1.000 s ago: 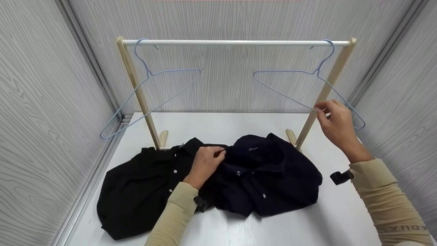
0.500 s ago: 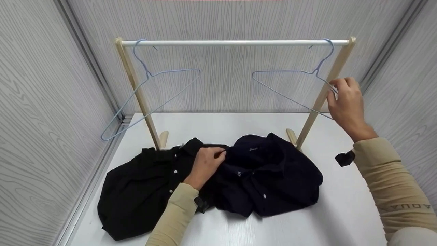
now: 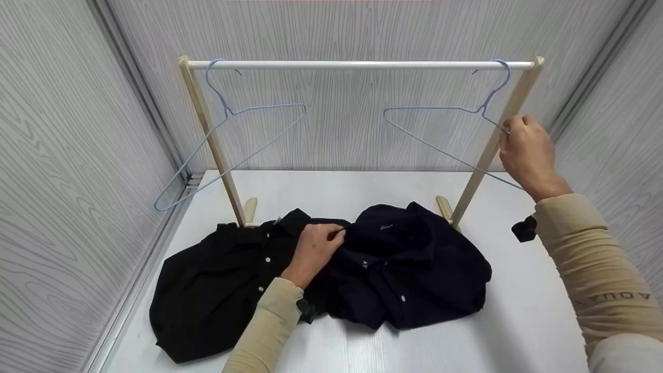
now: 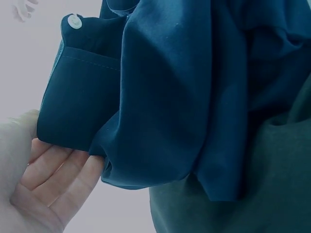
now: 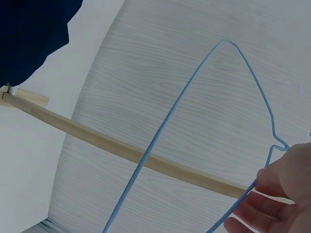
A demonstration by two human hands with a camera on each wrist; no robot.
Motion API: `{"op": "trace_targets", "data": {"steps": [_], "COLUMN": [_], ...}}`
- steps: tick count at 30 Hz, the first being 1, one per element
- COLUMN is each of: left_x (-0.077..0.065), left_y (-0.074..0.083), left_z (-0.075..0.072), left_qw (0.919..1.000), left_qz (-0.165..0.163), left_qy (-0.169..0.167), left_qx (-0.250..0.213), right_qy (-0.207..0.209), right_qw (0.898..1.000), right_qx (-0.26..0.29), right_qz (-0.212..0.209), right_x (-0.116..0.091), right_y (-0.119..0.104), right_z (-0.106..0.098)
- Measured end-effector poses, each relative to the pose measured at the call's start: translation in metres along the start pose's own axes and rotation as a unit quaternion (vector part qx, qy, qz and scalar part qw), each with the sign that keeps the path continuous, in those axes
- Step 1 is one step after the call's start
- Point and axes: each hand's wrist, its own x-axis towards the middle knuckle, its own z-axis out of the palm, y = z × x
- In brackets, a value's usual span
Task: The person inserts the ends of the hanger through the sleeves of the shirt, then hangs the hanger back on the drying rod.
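My left hand pinches the edge of a dark navy shirt that lies crumpled on the table. Up close in the left wrist view, thumb and fingers hold a cuff with a white button at its top. A blue wire hanger hangs by its hook at the rack's right end. On its right shoulder wire, just below the neck, my right hand has a thumb-and-finger grip, also plain in the right wrist view. A black shirt with white buttons lies to the left, partly behind my left forearm.
The wooden rack's white bar spans the back of the table. Another blue wire hanger hangs at its left end. Wood-grain panels close in both sides and the back.
My right hand has moved up and right from the hanger's bottom wire to its right shoulder wire. The left hand stays on the navy shirt.
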Motion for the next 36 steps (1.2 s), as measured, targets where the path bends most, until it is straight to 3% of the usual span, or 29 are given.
{"op": "trace_targets", "data": {"steps": [4,16,23,36], "left_x": [0.001,0.000,-0.002,-0.002], "left_y": [0.000,-0.001,-0.001,-0.002], "left_z": [0.001,0.003,0.003,0.003], "left_qw": [1.0000,1.0000,0.9998,0.9999], "left_qz": [0.000,0.001,0.005,0.008], "left_qy": [-0.001,0.000,-0.012,-0.006], "left_qx": [-0.001,0.004,-0.014,-0.003], "right_qy": [-0.021,-0.028,-0.022,0.000], "right_qw": [1.000,0.996,0.996,0.997], "right_qx": [-0.010,-0.077,-0.071,-0.061], "right_qz": [-0.005,-0.045,-0.046,-0.041], "right_x": [-0.002,-0.007,-0.009,-0.008], "right_y": [0.003,-0.003,-0.005,-0.009], "right_z": [0.000,0.001,-0.001,-0.010]}}
